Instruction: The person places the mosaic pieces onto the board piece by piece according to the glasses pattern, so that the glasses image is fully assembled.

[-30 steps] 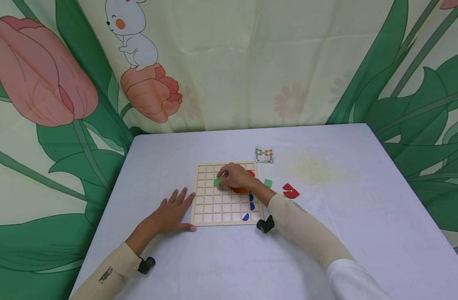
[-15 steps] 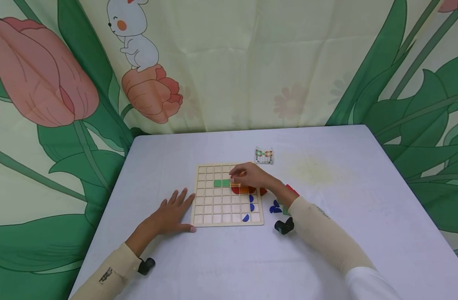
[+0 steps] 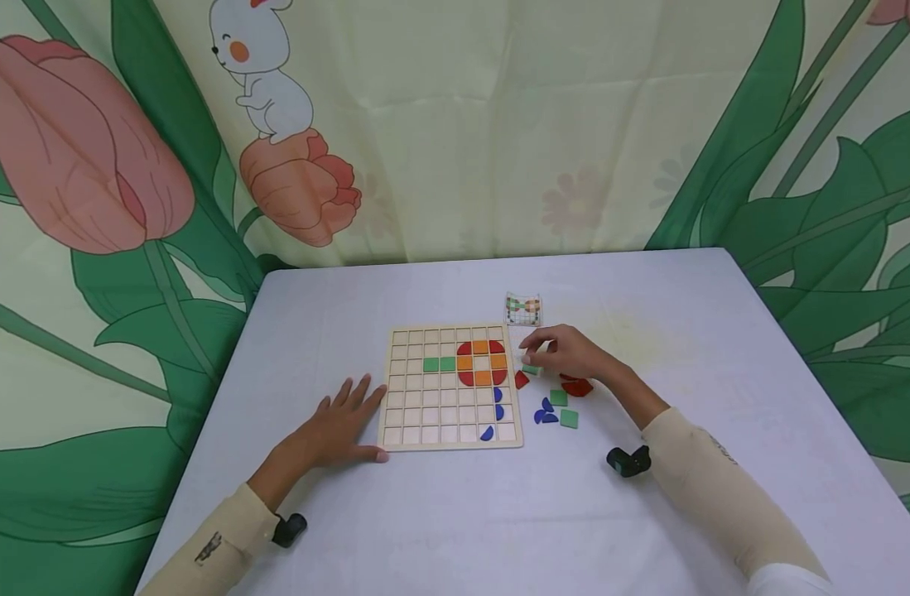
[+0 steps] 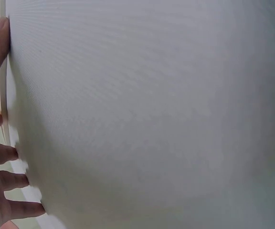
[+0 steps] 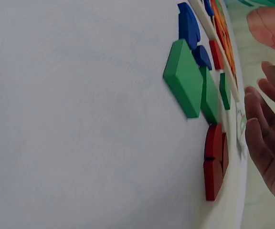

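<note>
In the head view a wooden grid board (image 3: 430, 418) lies on the table. Red quarter-round pieces (image 3: 465, 378) and orange squares (image 3: 482, 378) form a ring on it, beside two green squares (image 3: 431, 365). My left hand (image 3: 343, 422) rests with spread fingers, index fingertip and thumb at the board's left side. Off the board's right side, my right hand (image 3: 566, 352) hovers over a loose green square (image 3: 532, 370), which it partly hides. The right wrist view shows its fingers loosely bent, apart from that green square (image 5: 225, 90), with nothing visible between them.
Right of the board lie green squares (image 3: 569, 419), blue half-round pieces (image 3: 546, 414) and red pieces (image 3: 576, 386), with one red piece (image 3: 522, 380) near its edge. Several blue pieces (image 3: 498, 412) sit on the board. A small pattern card (image 3: 523, 310) lies behind it.
My right hand has moved right, from above the board to beside it, uncovering the second green square and the red and orange ring. My left hand has stayed put.
</note>
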`<state>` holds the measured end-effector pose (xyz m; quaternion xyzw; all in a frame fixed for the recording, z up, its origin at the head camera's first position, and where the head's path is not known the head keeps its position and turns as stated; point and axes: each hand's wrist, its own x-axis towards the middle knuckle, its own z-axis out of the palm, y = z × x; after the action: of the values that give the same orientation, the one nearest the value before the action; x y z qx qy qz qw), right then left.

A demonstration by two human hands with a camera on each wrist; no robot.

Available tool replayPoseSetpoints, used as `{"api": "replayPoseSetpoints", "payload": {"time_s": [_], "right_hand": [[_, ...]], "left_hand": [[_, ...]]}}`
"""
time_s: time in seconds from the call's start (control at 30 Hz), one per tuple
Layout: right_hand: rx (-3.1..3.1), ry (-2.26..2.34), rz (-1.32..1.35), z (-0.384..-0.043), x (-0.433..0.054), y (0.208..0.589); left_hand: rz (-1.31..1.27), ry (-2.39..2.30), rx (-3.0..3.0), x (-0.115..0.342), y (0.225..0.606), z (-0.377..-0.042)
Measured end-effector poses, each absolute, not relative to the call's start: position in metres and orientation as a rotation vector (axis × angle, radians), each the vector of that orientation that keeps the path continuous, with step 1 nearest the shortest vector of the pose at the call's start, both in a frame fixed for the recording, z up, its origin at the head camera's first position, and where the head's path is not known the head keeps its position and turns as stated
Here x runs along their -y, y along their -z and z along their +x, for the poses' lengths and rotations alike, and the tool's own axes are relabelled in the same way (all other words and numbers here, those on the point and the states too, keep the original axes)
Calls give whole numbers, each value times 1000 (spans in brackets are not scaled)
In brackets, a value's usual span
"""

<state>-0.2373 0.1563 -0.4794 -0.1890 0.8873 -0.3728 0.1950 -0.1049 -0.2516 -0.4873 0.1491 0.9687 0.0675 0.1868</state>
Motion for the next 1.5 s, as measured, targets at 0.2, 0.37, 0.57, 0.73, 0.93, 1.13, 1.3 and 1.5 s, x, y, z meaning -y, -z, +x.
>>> {"api": "replayPoseSetpoints", "payload": {"time_s": [0.2, 0.37, 0.57, 0.73, 0.93, 1.13, 1.3, 1.5], "right_hand": [[-2474, 983, -513, -232, -176, 484], [-2504, 945, -517, -227, -183, 488], [-2482, 968, -572, -222, -177, 489], [-2493, 954, -634, -218, -165, 490], [-2609, 858, -710, -214, -150, 490], [-2646, 784, -714, -215, -143, 489], [-2615, 761, -707, -215, -144, 488], [-2613, 716, -740, -215, -146, 489]], "left_hand": [[419, -195, -2729, 252, 487, -104], [415, -192, -2723, 252, 488, -104], [424, -189, -2726, 254, 489, -105], [425, -191, -2729, 253, 488, -105], [429, -200, -2723, 252, 487, -106], [434, -202, -2726, 253, 488, -106], [436, -195, -2732, 252, 488, -106], [434, -183, -2734, 253, 487, -105]]}}
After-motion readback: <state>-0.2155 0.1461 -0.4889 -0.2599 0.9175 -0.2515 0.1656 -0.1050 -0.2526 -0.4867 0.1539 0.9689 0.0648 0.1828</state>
